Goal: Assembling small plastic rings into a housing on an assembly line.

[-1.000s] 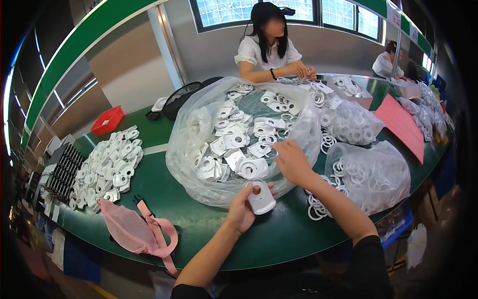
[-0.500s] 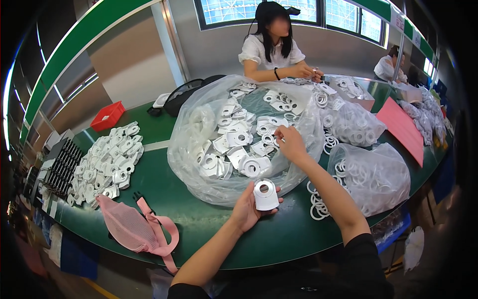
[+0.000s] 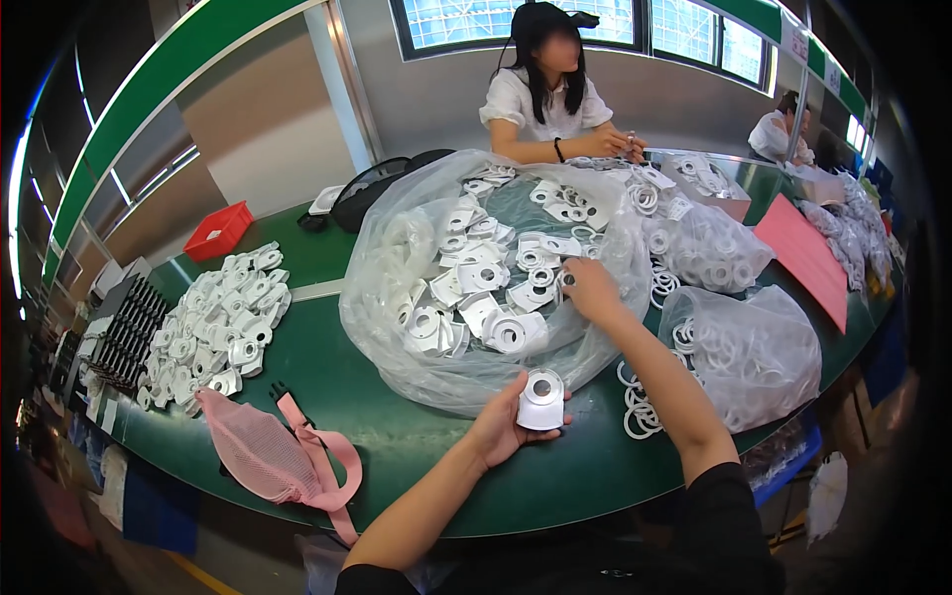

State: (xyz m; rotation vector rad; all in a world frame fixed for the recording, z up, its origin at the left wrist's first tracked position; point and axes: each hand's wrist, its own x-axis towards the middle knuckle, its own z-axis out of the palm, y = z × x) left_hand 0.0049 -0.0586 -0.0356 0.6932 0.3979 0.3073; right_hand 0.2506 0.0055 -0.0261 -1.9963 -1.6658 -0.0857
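My left hand (image 3: 499, 424), just in front of the big clear plastic bag, is closed on a white plate (image 3: 541, 400) with a squared base and a round hole near its rounded top. My right hand (image 3: 595, 294) reaches over the bag's right side, fingers pinched around a small round piece (image 3: 568, 280) with a dark centre. The fingers partly cover that piece. Beside it, inside the opened bag (image 3: 382, 347), lie many similar white plates (image 3: 483, 277) and some white rings (image 3: 541, 278).
A heap of white plates (image 3: 213, 332) lies left on the green table (image 3: 397, 486), near black stacked trays (image 3: 127, 332), a red bin (image 3: 218, 230) and a pink mesh bag (image 3: 256, 451). Bagged rings (image 3: 749, 357) and pink board (image 3: 808, 258) sit right. A co-worker (image 3: 540, 104) sits opposite.
My right hand has drawn slightly right and toward me, away from the parts, with the small round piece now showing at its fingertips. My left hand shifted a little right and nearer, still holding the plate.
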